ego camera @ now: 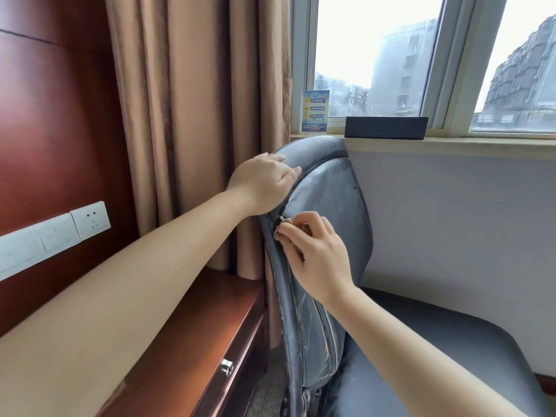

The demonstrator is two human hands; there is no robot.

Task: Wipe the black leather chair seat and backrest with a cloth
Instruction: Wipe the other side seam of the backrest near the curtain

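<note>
1. Beside the window, I see the black leather chair turned side-on to me, its backrest standing upright and its seat stretching off to the lower right.
2. My left hand rests on the top edge of the backrest, fingers laid nearly straight over the curved rim, palm against the leather.
3. My right hand sits lower, at the backrest's near side edge, its fingers curled tight and pinching a small wad of cloth.
4. That cloth is pressed right into the seam where the edge band meets the padded panel; only a small brownish bit of it shows past the fingertips.
5. I can see pale, streaky marks across the backrest leather and along its edge.
6. On my left a reddish wooden surface runs along the wall, with a drawer knob on its front.
7. A white socket panel is set in the wood-panelled wall above it.
8. Tan curtains hang just behind the chair, touching or nearly touching its back.
9. On the windowsill stand a blue printed card and a long black box, near each other.
</note>
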